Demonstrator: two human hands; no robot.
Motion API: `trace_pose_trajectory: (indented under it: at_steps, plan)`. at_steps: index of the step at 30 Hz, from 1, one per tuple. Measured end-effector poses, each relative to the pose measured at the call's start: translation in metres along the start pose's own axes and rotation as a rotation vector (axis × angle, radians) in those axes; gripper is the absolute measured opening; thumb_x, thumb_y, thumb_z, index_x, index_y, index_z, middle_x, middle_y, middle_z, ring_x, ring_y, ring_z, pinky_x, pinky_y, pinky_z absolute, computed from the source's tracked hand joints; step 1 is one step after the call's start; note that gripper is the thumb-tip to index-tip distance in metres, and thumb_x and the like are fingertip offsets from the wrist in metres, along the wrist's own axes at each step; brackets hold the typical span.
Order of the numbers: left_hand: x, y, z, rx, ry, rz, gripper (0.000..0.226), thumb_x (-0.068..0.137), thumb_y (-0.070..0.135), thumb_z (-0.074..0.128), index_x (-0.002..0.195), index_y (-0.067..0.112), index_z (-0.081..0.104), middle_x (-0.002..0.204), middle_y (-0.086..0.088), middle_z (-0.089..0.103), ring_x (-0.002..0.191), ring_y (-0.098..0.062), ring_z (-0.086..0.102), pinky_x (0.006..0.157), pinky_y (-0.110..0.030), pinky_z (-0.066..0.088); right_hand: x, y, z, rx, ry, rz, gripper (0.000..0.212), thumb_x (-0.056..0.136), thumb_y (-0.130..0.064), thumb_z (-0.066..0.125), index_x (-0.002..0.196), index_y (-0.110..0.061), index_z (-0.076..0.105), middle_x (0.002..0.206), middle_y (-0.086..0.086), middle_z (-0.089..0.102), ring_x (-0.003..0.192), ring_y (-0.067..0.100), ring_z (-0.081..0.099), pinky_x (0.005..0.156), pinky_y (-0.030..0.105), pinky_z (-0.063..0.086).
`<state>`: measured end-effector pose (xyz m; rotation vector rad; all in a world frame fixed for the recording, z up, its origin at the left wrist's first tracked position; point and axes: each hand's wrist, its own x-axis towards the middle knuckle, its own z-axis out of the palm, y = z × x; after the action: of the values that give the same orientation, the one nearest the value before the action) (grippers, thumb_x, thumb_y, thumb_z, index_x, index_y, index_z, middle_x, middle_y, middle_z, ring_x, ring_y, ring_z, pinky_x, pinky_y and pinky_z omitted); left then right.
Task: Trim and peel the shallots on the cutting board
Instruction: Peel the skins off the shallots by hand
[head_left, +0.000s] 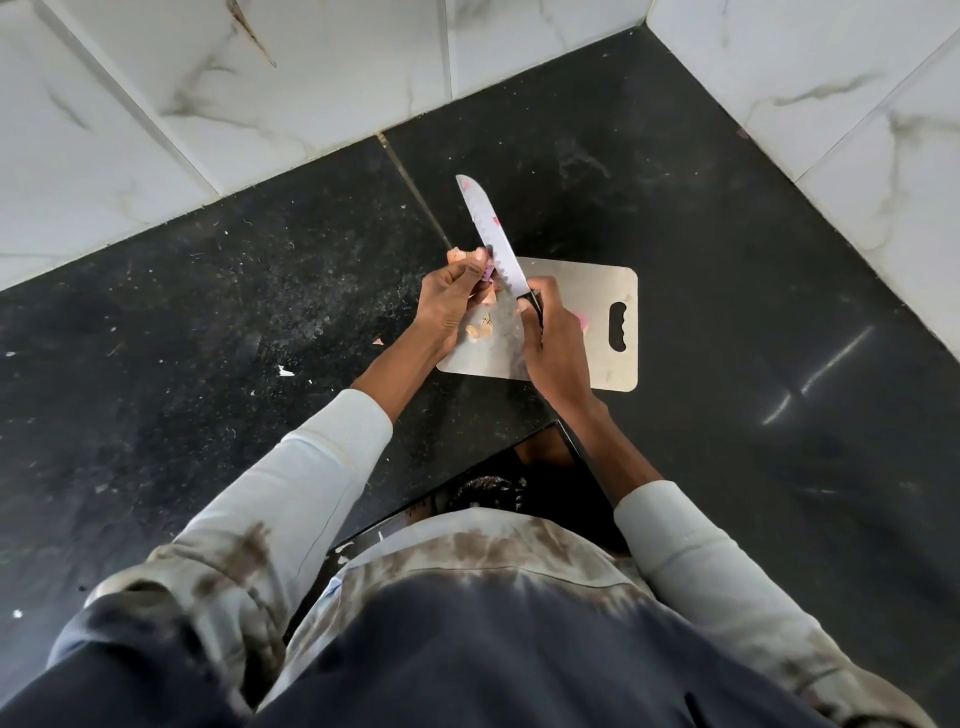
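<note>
A steel cutting board (587, 322) with a handle slot lies on the black counter. Above its left end my left hand (449, 304) grips a small purple shallot (488, 270), with loose orange skin sticking out past my fingers. My right hand (550, 338) holds the black handle of a knife (493, 234). Its blade points away from me and rests against the shallot. Scraps of peel (480, 330) lie on the board under my left hand. A small pink piece (584, 323) shows on the board beside my right hand.
The black stone counter (727, 260) runs into a corner of white marble-look wall tiles (311, 67). Crumbs and peel bits are scattered on the counter left of the board. The counter's front edge sits just below my forearms.
</note>
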<state>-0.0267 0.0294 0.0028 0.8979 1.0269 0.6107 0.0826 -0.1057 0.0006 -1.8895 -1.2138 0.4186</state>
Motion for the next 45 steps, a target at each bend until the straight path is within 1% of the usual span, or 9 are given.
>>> trace_pose_trajectory:
  at_steps: [10, 16, 21, 24, 27, 32, 36, 40, 45]
  plan:
    - [-0.009, 0.001, -0.007, 0.011, -0.113, 0.037, 0.020, 0.106, 0.018, 0.062, 0.094, 0.007, 0.074, 0.092, 0.003, 0.081, 0.088, -0.006, 0.076, 0.084, -0.021, 0.060, 0.004, 0.010, -0.005, -0.042, 0.080, 0.168, 0.026, 0.110, -0.015, 0.052, 0.135, -0.013, 0.050, 0.087, -0.008, 0.063, 0.057, 0.001, 0.059, 0.059, 0.008, 0.039]
    - [-0.005, -0.002, -0.012, -0.034, -0.098, 0.019, 0.023, 0.104, 0.025, 0.065, 0.090, 0.008, 0.074, 0.114, -0.014, 0.076, 0.102, -0.019, 0.074, 0.093, -0.029, 0.060, 0.008, -0.001, -0.006, -0.031, 0.014, -0.016, 0.026, 0.113, -0.029, 0.046, 0.133, -0.014, 0.053, 0.098, -0.007, 0.065, 0.068, 0.002, 0.058, 0.061, 0.007, 0.038]
    - [-0.007, 0.000, -0.010, -0.059, -0.110, 0.014, 0.024, 0.106, 0.020, 0.062, 0.093, 0.003, 0.072, 0.090, 0.000, 0.077, 0.090, -0.012, 0.074, 0.094, -0.031, 0.061, 0.006, -0.004, 0.004, -0.044, -0.016, -0.039, 0.024, 0.114, -0.031, 0.045, 0.134, -0.020, 0.048, 0.102, -0.002, 0.068, 0.074, 0.006, 0.062, 0.064, 0.015, 0.048]
    - [-0.010, 0.002, -0.012, -0.052, -0.124, -0.003, 0.023, 0.103, 0.026, 0.065, 0.097, 0.006, 0.073, 0.092, 0.004, 0.078, 0.101, -0.014, 0.072, 0.107, -0.038, 0.056, 0.005, -0.001, 0.003, -0.054, -0.002, 0.006, 0.021, 0.112, -0.024, 0.049, 0.133, -0.020, 0.049, 0.090, -0.004, 0.065, 0.066, 0.006, 0.059, 0.057, 0.012, 0.043]
    - [-0.010, 0.002, -0.014, -0.060, -0.122, -0.012, 0.022, 0.105, 0.023, 0.063, 0.098, 0.005, 0.074, 0.097, 0.005, 0.080, 0.105, -0.015, 0.074, 0.105, -0.038, 0.057, 0.006, 0.006, -0.003, -0.050, 0.122, 0.116, 0.019, 0.111, -0.024, 0.051, 0.127, -0.015, 0.054, 0.083, -0.011, 0.060, 0.062, 0.004, 0.057, 0.056, 0.009, 0.039]
    - [-0.010, 0.001, -0.016, -0.042, -0.130, -0.017, 0.027, 0.106, 0.021, 0.061, 0.124, 0.003, 0.072, 0.096, 0.005, 0.080, 0.100, -0.013, 0.076, 0.098, -0.034, 0.061, 0.003, 0.019, -0.020, -0.029, 0.210, 0.158, 0.024, 0.108, -0.026, 0.055, 0.130, -0.018, 0.054, 0.120, -0.003, 0.068, 0.108, 0.008, 0.065, 0.090, 0.019, 0.053]
    - [-0.010, 0.000, -0.009, 0.007, -0.147, -0.004, 0.037, 0.107, 0.020, 0.060, 0.133, -0.006, 0.065, 0.091, 0.009, 0.079, 0.095, -0.006, 0.075, 0.101, -0.034, 0.057, -0.005, 0.034, -0.031, -0.101, 0.275, 0.200, 0.024, 0.101, -0.015, 0.060, 0.124, -0.017, 0.056, 0.116, -0.004, 0.064, 0.103, 0.013, 0.054, 0.086, 0.021, 0.045]
    - [-0.004, -0.001, -0.004, 0.026, -0.127, -0.022, 0.038, 0.105, 0.021, 0.064, 0.132, -0.005, 0.067, 0.102, 0.001, 0.076, 0.107, -0.013, 0.072, 0.112, -0.044, 0.053, -0.015, 0.057, -0.039, -0.184, 0.353, 0.286, 0.024, 0.098, -0.011, 0.066, 0.119, -0.016, 0.056, 0.118, -0.001, 0.062, 0.104, 0.018, 0.052, 0.088, 0.004, 0.031]
    - [-0.001, -0.004, 0.001, 0.026, -0.120, -0.047, 0.034, 0.103, 0.020, 0.066, 0.131, 0.001, 0.071, 0.124, -0.015, 0.074, 0.128, -0.027, 0.067, 0.113, -0.046, 0.052, -0.022, 0.080, -0.044, -0.241, 0.415, 0.422, 0.027, 0.098, -0.010, 0.070, 0.120, -0.018, 0.056, 0.120, -0.001, 0.060, 0.107, 0.019, 0.048, 0.092, 0.033, 0.045]
